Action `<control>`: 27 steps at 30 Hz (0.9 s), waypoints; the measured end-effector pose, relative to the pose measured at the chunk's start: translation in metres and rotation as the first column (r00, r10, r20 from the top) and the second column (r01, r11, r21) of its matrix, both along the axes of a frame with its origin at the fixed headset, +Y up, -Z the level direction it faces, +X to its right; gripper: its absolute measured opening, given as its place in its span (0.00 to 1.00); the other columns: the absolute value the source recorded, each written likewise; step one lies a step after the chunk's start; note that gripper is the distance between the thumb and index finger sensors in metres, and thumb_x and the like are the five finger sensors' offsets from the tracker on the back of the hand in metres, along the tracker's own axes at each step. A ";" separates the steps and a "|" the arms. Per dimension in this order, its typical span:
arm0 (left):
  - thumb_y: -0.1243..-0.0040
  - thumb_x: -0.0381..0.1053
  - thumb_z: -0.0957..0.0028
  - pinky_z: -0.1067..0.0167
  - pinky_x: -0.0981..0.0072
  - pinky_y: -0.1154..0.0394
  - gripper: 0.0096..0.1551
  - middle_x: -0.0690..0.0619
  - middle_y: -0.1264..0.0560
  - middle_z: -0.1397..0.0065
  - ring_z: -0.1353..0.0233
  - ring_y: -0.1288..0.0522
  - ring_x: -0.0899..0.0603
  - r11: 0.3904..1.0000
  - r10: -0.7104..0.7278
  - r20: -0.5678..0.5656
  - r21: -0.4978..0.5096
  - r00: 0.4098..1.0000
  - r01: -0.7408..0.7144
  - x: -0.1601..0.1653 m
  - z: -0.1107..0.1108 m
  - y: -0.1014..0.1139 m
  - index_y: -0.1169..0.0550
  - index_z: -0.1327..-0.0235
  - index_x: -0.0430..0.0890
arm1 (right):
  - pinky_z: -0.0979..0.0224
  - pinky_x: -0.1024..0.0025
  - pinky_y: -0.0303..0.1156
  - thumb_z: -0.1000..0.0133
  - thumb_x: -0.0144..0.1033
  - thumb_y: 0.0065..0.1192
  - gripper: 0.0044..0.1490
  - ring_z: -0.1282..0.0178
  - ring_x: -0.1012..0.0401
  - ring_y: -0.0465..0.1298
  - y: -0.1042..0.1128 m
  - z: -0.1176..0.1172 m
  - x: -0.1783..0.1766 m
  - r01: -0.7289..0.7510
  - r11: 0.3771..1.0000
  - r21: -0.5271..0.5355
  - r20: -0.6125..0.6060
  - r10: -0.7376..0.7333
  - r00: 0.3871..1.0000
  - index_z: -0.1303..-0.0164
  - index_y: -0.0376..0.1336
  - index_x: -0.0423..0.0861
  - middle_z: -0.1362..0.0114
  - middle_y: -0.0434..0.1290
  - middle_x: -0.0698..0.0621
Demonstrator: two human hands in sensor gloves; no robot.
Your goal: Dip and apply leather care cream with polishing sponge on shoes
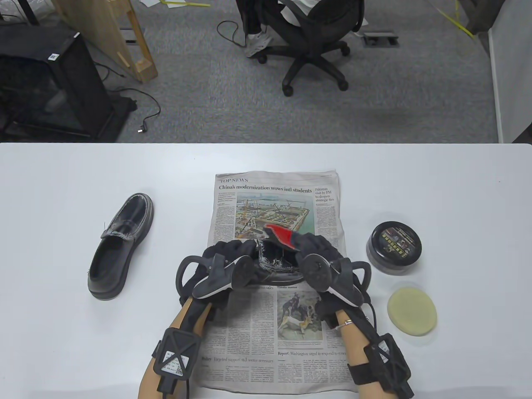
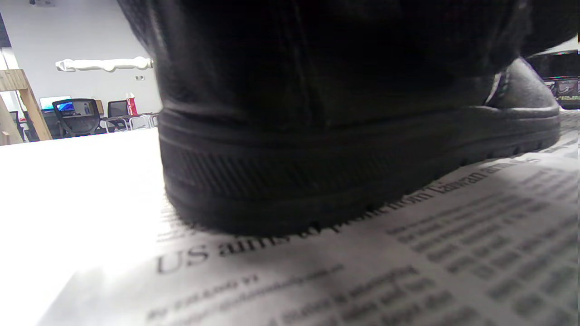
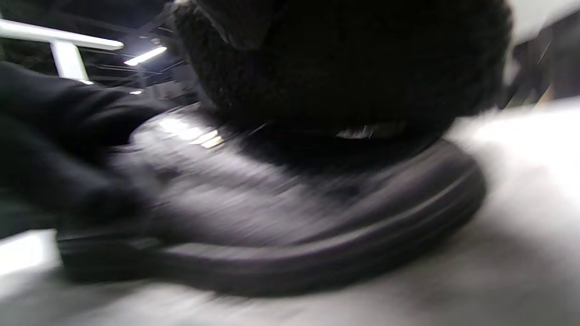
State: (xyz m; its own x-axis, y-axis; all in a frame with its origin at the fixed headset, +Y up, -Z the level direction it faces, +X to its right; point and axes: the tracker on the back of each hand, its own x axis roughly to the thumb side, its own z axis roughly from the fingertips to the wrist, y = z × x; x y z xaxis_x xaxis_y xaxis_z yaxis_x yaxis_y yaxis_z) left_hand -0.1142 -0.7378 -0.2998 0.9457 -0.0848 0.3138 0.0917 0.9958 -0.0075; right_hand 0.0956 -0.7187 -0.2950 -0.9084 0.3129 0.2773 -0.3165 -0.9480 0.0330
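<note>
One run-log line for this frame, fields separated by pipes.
left hand steadies shoe on newspaper | right hand holds red sponge over shoe | cream tin closed | second shoe untouched

- Newspaper (image 1: 274, 332): spread flat at the middle of the white table (image 1: 62, 332), headline edge toward the far side.
- Office chair (image 1: 307, 37): black, on grey carpet (image 1: 395, 104) beyond the table; a seated person's shoe (image 1: 257, 43) beside its base.
- Black cabinet (image 1: 45, 83): far left, a loose cable (image 1: 147, 120) trailing from it.
- Wooden frame (image 1: 133, 37): leaning just right of the cabinet.
</note>
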 end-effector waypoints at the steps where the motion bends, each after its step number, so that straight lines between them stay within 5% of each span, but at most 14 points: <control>1: 0.39 0.73 0.60 0.25 0.46 0.31 0.53 0.51 0.30 0.18 0.23 0.30 0.43 1.000 0.002 0.002 0.000 1.000 -0.002 0.000 0.000 0.000 0.39 0.18 0.60 | 0.21 0.40 0.61 0.34 0.49 0.47 0.30 0.15 0.41 0.60 -0.006 -0.004 -0.008 0.087 0.994 -0.074 -0.033 -0.089 0.995 0.21 0.58 0.54 0.14 0.61 0.46; 3: 0.39 0.72 0.60 0.25 0.46 0.31 0.53 0.51 0.30 0.17 0.22 0.30 0.43 1.000 0.006 0.004 -0.003 1.000 -0.006 0.000 0.000 -0.001 0.39 0.18 0.59 | 0.20 0.36 0.54 0.32 0.47 0.45 0.31 0.14 0.38 0.55 -0.010 -0.009 -0.019 0.152 0.984 -0.098 -0.018 -0.154 0.988 0.19 0.55 0.50 0.12 0.57 0.43; 7: 0.38 0.72 0.61 0.25 0.47 0.30 0.53 0.53 0.30 0.17 0.21 0.30 0.44 1.000 0.017 0.003 -0.007 1.000 -0.017 -0.002 -0.001 -0.002 0.39 0.18 0.61 | 0.19 0.37 0.50 0.32 0.52 0.37 0.38 0.12 0.41 0.51 -0.018 -0.027 -0.030 -0.041 0.990 -0.135 -0.015 0.040 0.999 0.11 0.43 0.52 0.10 0.52 0.45; 12: 0.40 0.75 0.63 0.31 0.52 0.27 0.55 0.51 0.27 0.21 0.27 0.26 0.45 1.000 -0.028 -0.063 -0.008 0.998 0.027 0.001 -0.003 -0.002 0.36 0.18 0.57 | 0.20 0.39 0.47 0.32 0.50 0.34 0.37 0.12 0.43 0.49 -0.026 -0.035 -0.006 -0.139 0.975 -0.172 0.083 0.155 0.984 0.12 0.44 0.50 0.10 0.51 0.46; 19: 0.41 0.75 0.65 0.32 0.51 0.27 0.55 0.52 0.25 0.22 0.28 0.26 0.45 0.999 -0.040 -0.075 -0.019 0.996 0.038 0.002 -0.005 -0.002 0.33 0.19 0.56 | 0.20 0.45 0.51 0.31 0.46 0.35 0.36 0.14 0.40 0.47 -0.035 0.012 0.030 -0.265 0.960 -0.094 0.045 0.270 0.962 0.13 0.40 0.48 0.12 0.42 0.42; 24: 0.41 0.74 0.65 0.29 0.49 0.28 0.53 0.55 0.26 0.20 0.25 0.27 0.45 0.999 -0.027 -0.057 -0.031 0.998 0.025 0.002 -0.007 -0.003 0.34 0.21 0.58 | 0.18 0.44 0.54 0.31 0.47 0.35 0.36 0.13 0.42 0.47 -0.036 0.046 0.008 -0.269 0.962 -0.039 -0.117 0.263 0.958 0.14 0.42 0.49 0.12 0.44 0.44; 27: 0.42 0.73 0.66 0.27 0.49 0.28 0.53 0.58 0.27 0.19 0.24 0.27 0.47 0.999 -0.042 -0.043 -0.006 0.998 0.042 0.003 -0.005 -0.005 0.34 0.21 0.60 | 0.19 0.40 0.54 0.31 0.47 0.33 0.35 0.13 0.41 0.48 -0.030 0.044 -0.017 -0.127 0.991 -0.044 -0.160 0.118 0.980 0.13 0.41 0.49 0.12 0.45 0.43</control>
